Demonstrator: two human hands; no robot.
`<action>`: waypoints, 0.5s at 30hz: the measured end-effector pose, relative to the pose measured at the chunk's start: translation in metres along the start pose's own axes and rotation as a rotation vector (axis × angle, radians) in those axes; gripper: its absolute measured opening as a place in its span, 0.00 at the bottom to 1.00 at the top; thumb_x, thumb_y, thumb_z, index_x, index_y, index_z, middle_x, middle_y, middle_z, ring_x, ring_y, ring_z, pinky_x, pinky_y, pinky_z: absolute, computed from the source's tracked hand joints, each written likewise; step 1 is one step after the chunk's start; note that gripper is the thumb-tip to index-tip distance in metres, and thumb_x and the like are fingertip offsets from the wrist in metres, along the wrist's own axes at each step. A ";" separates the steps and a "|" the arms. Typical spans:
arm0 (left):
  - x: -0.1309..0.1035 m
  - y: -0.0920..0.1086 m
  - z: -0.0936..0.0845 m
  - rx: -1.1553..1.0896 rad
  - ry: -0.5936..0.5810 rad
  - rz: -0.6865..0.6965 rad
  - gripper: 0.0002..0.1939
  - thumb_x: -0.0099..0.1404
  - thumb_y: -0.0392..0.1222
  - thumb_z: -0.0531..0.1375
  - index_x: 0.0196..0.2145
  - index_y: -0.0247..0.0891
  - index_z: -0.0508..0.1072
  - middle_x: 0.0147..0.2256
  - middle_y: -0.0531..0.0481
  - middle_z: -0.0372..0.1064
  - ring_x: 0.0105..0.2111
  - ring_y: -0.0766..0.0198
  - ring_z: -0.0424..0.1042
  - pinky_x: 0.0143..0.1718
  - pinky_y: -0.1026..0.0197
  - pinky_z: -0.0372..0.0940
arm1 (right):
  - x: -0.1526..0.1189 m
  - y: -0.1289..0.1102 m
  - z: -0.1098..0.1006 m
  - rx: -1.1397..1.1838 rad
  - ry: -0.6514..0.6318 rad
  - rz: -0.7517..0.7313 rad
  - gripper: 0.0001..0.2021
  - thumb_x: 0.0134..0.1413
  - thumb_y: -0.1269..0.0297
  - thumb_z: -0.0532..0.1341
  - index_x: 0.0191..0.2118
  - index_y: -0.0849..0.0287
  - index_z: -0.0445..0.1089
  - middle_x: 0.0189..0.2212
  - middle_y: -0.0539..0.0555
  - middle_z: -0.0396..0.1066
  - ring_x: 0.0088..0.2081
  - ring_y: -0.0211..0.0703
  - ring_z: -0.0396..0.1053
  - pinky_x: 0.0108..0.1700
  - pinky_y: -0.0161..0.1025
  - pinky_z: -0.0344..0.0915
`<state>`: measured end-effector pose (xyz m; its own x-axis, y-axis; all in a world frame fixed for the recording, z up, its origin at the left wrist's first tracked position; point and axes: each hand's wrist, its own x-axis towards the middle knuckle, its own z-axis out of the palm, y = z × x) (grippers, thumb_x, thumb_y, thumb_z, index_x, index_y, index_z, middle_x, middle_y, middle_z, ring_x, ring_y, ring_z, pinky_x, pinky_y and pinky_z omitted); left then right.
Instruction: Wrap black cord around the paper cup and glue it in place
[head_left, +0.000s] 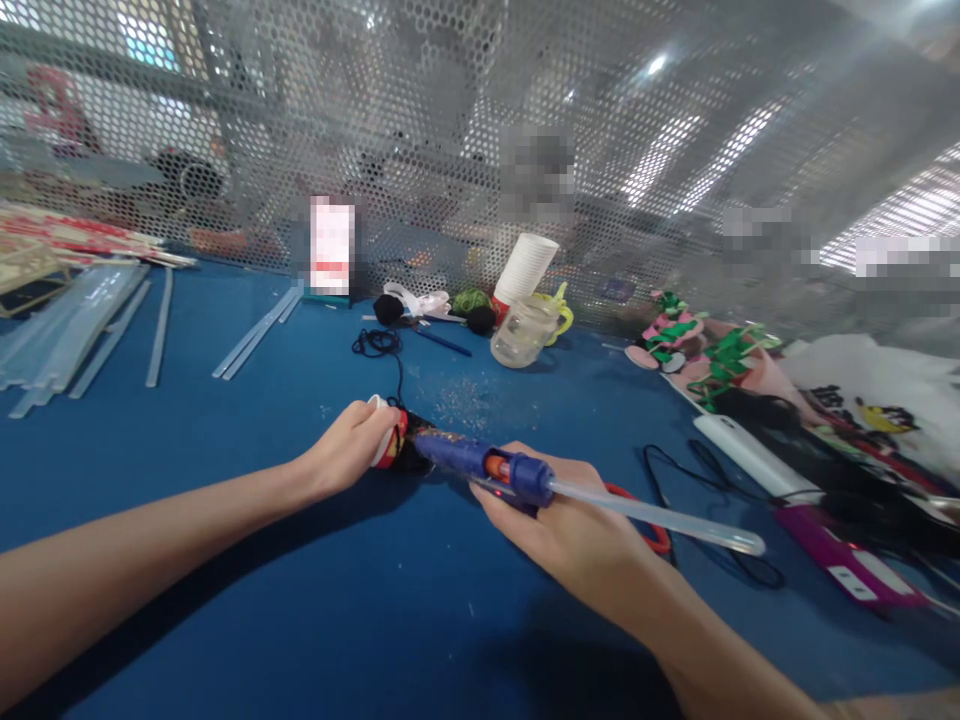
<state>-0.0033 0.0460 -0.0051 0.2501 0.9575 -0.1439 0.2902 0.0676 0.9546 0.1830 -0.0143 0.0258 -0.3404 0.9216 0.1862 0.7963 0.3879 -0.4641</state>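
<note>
Near the middle of the blue table, my left hand (346, 447) is closed on a small red and white paper cup (389, 437), which is tilted and partly wrapped in black yarn. Fingers of my right hand (559, 505) are wrapped round a blue glue gun (469, 457), whose front end meets the dark side of the cup. A long translucent glue stick (660, 515) sticks out of the gun's back. Black yarn (400, 375) runs from the cup to a loose tangle behind it. The gun's tip is hard to make out.
Glue sticks (75, 325) lie at the left on the table (300, 590). Behind are a phone (331, 245), stacked paper cups (527, 266) and a clear jug (517, 335). A white and purple power strip (847, 560), cables and green-pink craft pieces (724, 360) lie at right.
</note>
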 end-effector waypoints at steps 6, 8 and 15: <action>0.001 0.000 0.001 0.002 0.021 -0.026 0.13 0.51 0.44 0.46 0.15 0.35 0.57 0.13 0.58 0.48 0.15 0.71 0.48 0.17 0.66 0.45 | -0.002 -0.003 -0.002 -0.035 -0.041 -0.030 0.08 0.49 0.66 0.52 0.22 0.57 0.56 0.18 0.46 0.60 0.20 0.33 0.56 0.23 0.31 0.53; 0.001 0.000 0.002 0.010 0.020 -0.021 0.13 0.51 0.44 0.46 0.15 0.35 0.57 0.13 0.57 0.48 0.15 0.71 0.48 0.17 0.66 0.45 | -0.002 -0.004 -0.002 -0.024 -0.012 -0.049 0.08 0.49 0.67 0.52 0.22 0.57 0.56 0.18 0.46 0.59 0.20 0.33 0.55 0.23 0.31 0.52; 0.001 -0.001 0.002 -0.014 0.026 -0.023 0.13 0.51 0.44 0.46 0.15 0.35 0.58 0.13 0.57 0.49 0.15 0.71 0.49 0.17 0.66 0.45 | -0.002 -0.003 -0.001 -0.061 -0.052 -0.039 0.08 0.49 0.67 0.51 0.21 0.57 0.55 0.18 0.46 0.59 0.19 0.33 0.56 0.23 0.31 0.53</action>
<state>-0.0015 0.0467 -0.0071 0.2197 0.9626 -0.1588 0.2825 0.0930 0.9548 0.1816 -0.0173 0.0281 -0.3959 0.9048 0.1566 0.8104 0.4245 -0.4038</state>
